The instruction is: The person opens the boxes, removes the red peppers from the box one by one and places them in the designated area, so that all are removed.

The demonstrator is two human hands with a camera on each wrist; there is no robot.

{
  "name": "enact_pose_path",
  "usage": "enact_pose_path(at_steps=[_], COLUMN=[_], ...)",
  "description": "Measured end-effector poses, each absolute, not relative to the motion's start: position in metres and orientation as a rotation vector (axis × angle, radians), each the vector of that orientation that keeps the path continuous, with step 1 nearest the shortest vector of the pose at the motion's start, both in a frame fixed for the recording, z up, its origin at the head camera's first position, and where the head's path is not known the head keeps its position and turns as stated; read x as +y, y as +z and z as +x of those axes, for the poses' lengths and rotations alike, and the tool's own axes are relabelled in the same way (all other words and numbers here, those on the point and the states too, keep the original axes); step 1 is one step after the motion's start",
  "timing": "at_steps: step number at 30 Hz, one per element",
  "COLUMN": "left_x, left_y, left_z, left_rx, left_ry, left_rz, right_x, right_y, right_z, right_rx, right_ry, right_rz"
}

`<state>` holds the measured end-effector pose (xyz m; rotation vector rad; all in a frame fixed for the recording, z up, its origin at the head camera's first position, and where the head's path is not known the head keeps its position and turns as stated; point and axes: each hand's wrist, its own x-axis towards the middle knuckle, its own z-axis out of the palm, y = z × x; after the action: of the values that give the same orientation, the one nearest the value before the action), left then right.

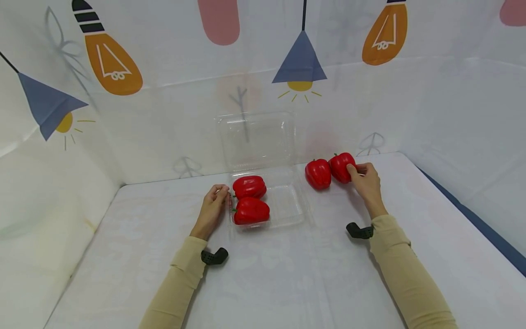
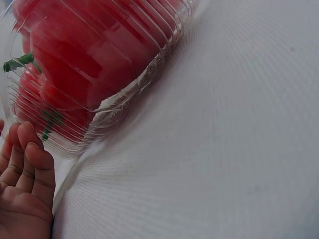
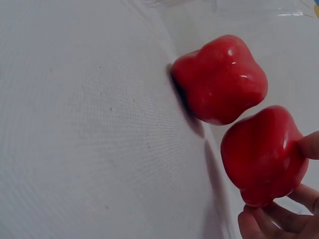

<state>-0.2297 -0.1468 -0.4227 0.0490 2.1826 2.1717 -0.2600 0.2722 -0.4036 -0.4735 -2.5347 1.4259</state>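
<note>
In the head view a clear plastic clamshell box (image 1: 286,205) stands with its lid (image 1: 259,139) raised at the back. Two red bell peppers lie on their sides in its left half, one at the back (image 1: 249,186) and one in front (image 1: 251,211). My left hand (image 1: 211,208) holds the box's left edge with bent fingers; the left wrist view shows fingertips (image 2: 37,152) against the ribbed wall. Right of the box, my right hand (image 1: 367,185) grips a bell pepper (image 3: 264,154), raised slightly off the table. Another bell pepper (image 1: 318,174) sits just left of it.
A white cloth covers the table (image 1: 279,278). Behind it hangs a white curtain (image 1: 176,123) printed with lamps and bulbs, close to the raised lid. A dark blue strip (image 1: 485,221) runs along the table's right edge.
</note>
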Motion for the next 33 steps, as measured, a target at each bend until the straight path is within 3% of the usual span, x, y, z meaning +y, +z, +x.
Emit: enact_pose_path(at_steps=[26,33], left_x=[-0.148,-0.151], left_y=[-0.423,-0.442], left_z=[-0.231,-0.244], left_rx=[2.189,2.169], left_ry=[2.158,2.204], left_rz=[0.037,0.061], right_x=[0.277,0.278], right_y=[-0.417,-0.418], right_z=[-0.265,-0.264], right_rx=[-2.62,-2.654], right_ry=[1.366,1.354], right_rz=[-0.471,-0.49])
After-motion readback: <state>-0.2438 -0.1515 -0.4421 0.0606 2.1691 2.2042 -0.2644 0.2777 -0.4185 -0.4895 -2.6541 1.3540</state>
